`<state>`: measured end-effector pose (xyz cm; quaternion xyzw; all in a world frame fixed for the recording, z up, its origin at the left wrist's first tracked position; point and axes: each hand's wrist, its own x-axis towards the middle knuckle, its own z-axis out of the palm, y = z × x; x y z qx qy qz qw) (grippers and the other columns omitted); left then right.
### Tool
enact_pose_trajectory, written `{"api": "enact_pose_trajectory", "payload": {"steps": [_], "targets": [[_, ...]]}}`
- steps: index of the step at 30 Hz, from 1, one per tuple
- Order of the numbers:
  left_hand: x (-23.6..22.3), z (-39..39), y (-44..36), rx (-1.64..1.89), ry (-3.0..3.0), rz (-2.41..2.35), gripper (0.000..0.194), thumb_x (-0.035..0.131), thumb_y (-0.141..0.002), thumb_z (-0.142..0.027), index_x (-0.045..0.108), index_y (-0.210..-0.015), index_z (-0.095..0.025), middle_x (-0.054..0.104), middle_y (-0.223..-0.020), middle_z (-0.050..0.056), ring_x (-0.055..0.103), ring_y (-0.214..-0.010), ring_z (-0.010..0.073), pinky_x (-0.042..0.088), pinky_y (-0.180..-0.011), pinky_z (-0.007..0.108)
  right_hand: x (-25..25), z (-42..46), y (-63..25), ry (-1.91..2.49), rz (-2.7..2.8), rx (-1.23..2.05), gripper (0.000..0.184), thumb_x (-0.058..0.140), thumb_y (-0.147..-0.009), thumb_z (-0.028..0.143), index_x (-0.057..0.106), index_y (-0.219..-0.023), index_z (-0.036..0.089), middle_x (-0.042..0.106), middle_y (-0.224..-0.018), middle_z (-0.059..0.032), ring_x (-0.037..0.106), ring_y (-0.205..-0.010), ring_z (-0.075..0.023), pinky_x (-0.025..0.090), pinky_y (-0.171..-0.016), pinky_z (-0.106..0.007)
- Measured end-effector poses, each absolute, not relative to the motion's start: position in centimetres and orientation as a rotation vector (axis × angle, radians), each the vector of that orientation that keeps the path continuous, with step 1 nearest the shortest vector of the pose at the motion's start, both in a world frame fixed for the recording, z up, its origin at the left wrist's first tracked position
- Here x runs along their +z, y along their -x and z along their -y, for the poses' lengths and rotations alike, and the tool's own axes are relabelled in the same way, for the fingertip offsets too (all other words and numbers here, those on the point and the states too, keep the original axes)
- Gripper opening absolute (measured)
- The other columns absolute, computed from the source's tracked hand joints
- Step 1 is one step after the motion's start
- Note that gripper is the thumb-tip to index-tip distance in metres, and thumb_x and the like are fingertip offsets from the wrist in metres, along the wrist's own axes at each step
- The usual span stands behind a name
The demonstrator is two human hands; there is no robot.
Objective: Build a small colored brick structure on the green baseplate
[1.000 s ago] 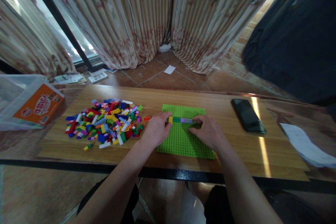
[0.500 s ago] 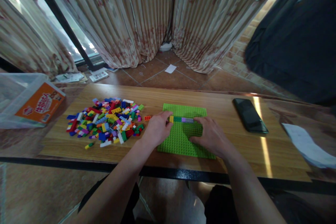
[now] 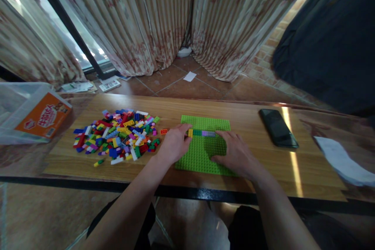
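Note:
A green studded baseplate lies on the table between my hands. Across its upper part runs a row of toy bricks: a yellow brick, a green brick and light purple bricks. At the row's left end, my left hand is closed on the yellow brick, its fingertips partly hiding it. My right hand rests over the plate's right side, thumb and fingers apart, with its index fingertip at the row's right end. A single red-orange brick lies just left of my left hand.
A heap of mixed toy bricks covers the table's left part. Beyond it stands a clear plastic box with an orange label. On the right lie a black phone and white paper. Curtains hang behind.
Both hands stay almost where they were at the row of bricks. The whole view has shifted very slightly; nothing was visibly taken up or let go.

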<state>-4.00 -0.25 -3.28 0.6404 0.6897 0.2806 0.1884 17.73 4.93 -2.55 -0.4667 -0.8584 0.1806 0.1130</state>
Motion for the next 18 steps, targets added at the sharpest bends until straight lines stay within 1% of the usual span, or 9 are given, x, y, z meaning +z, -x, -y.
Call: {"api": "enact_pose_trajectory", "payload": {"steps": [5, 8, 14, 18], "targets": [[-3.1, 0.3, 4.2, 0.787, -1.800, -1.921, 0.039, 0.058, -0.082, -0.010, 0.062, -0.120, -0.015, 0.071, -0.109, 0.009, 0.069, -0.085, 0.0184, 0.055, -0.087, 0.034, -2.7, -5.7, -17.3, 1.435, 2.404, 0.573, 0.047, 0.068, -0.077, 0.038, 0.063, -0.120, 0.019, 0.067, -0.112, -0.0136, 0.061, -0.108, -0.0314, 0.048, -0.092, -0.049], [-2.9, 0.5, 4.4, 0.773, -1.817, -1.910, 0.039, 0.059, -0.081, -0.011, 0.062, -0.120, -0.016, 0.071, -0.109, 0.008, 0.069, -0.086, 0.0187, 0.056, -0.086, 0.035, -2.8, -6.2, -17.0, 1.476, 2.330, 0.611, 0.038, 0.065, -0.081, 0.037, 0.066, -0.114, 0.017, 0.071, -0.106, -0.0127, 0.065, -0.100, -0.0284, 0.049, -0.091, -0.046], [-2.6, 1.1, 4.6, 0.734, -1.893, -1.880, 0.041, 0.064, -0.079, -0.014, 0.062, -0.120, -0.016, 0.071, -0.109, 0.009, 0.067, -0.097, 0.0217, 0.054, -0.091, 0.037, -3.1, -6.6, -17.0, 1.492, 2.301, 0.613, 0.032, 0.064, -0.083, 0.033, 0.068, -0.110, 0.016, 0.072, -0.105, -0.0127, 0.067, -0.097, -0.0267, 0.050, -0.091, -0.042], [-3.0, 1.3, 4.5, 0.726, -1.915, -1.872, 0.042, 0.065, -0.080, -0.016, 0.061, -0.122, -0.019, 0.071, -0.110, 0.007, 0.067, -0.101, 0.0220, 0.053, -0.094, 0.038, -3.4, -6.8, -17.0, 1.472, 2.317, 0.596, 0.030, 0.063, -0.083, 0.032, 0.070, -0.108, 0.016, 0.072, -0.102, -0.0126, 0.067, -0.095, -0.0261, 0.050, -0.088, -0.041]]}}
